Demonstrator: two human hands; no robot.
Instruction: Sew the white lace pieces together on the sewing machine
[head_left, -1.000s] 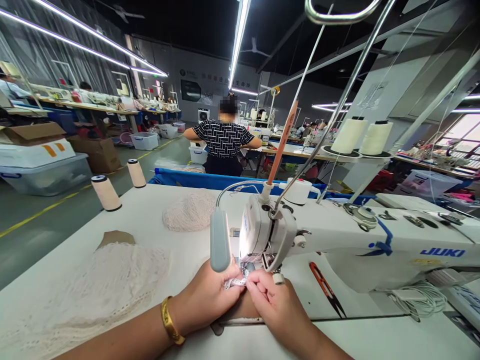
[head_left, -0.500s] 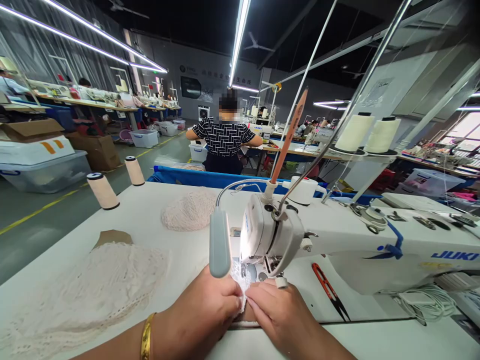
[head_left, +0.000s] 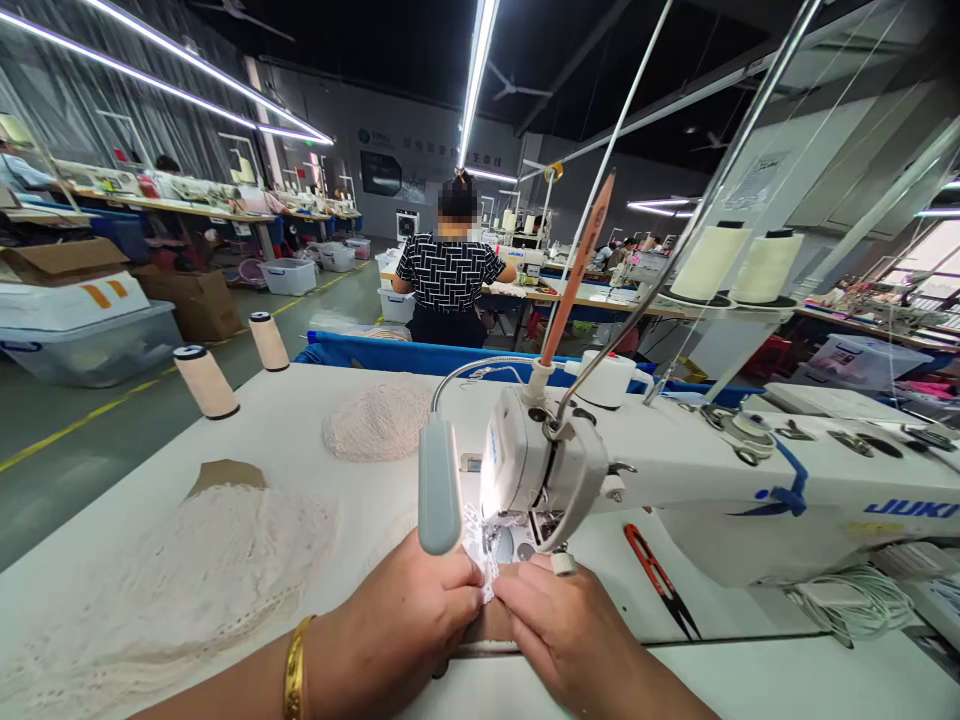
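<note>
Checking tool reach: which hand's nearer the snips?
Right. The right hand is left of the snips, not touching; the left hand is farther left, beyond the right hand.

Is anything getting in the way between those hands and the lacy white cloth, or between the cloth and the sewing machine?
Nothing that I can see. The left hand and right hand have fingertips right at the lacy cloth, which already reaches under the sewing machine. The lamp hangs to the left.

White table — lace piles, thread cones.
</note>
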